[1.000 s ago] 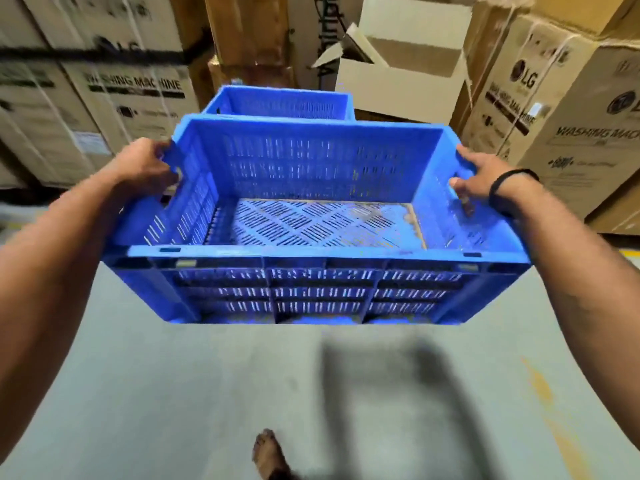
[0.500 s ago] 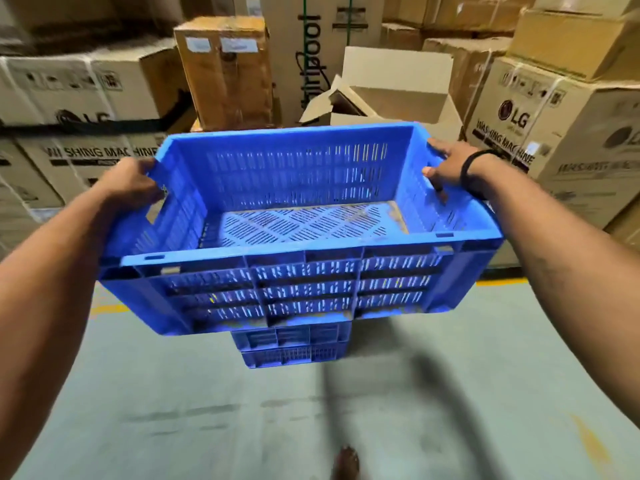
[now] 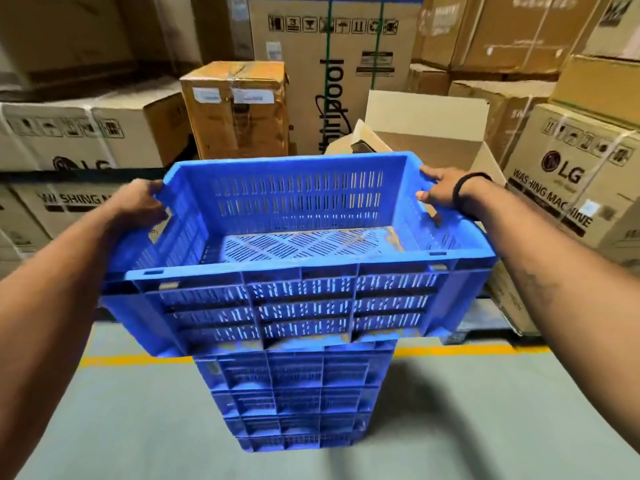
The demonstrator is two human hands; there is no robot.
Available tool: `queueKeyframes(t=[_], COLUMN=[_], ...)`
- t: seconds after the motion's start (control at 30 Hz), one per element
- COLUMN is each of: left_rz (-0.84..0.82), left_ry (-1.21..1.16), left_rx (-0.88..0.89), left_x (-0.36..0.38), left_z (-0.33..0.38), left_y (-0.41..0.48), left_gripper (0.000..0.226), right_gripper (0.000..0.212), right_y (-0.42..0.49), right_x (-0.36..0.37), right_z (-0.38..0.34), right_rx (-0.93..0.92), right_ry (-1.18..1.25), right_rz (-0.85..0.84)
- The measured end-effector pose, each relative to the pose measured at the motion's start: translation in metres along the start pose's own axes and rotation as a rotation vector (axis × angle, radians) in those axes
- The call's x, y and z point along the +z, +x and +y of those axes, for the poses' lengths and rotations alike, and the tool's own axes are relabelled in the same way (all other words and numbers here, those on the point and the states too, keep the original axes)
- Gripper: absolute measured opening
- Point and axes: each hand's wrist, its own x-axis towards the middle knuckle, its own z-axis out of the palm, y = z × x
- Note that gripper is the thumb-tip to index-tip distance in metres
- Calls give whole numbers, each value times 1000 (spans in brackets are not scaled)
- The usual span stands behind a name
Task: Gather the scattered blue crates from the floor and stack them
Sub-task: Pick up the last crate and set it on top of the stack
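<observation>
Blue crate (image 3: 298, 306) | now closer over stack (image 3: 294, 400) | left hand (image 3: 138, 202), right hand (image 3: 440, 188) grip ends

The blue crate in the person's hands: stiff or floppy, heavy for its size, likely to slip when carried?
Probably stiff: the blue crate shows a straight rim though held only at its ends by the left hand and right hand. Likely light for its size: slotted walls, nothing inside. The ribbed plastic should resist slipping.

The carried crate (image 3: 298, 306) has moved from short of the stack (image 3: 294, 403) to directly above it, its base just over the top. More of the stack now shows beneath.
</observation>
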Motion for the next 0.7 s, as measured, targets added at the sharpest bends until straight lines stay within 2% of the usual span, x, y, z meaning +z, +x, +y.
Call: queueKeyframes(t=[0.17, 0.43, 0.7], left_rz=[-75, -87, -79], left_ry=[22, 109, 262], left_rx=[2, 37, 45], left_x=[13, 23, 31], left_z=[-5, -9, -11], left_y=[58, 113, 122], left_gripper=[27, 50, 46], right_gripper=[67, 68, 65], right_y=[43, 68, 94], right_x=[23, 44, 44], right_z=[-8, -8, -25], right_rx=[36, 69, 72], right_ry=[-1, -85, -99], right_rz=[-28, 22, 35])
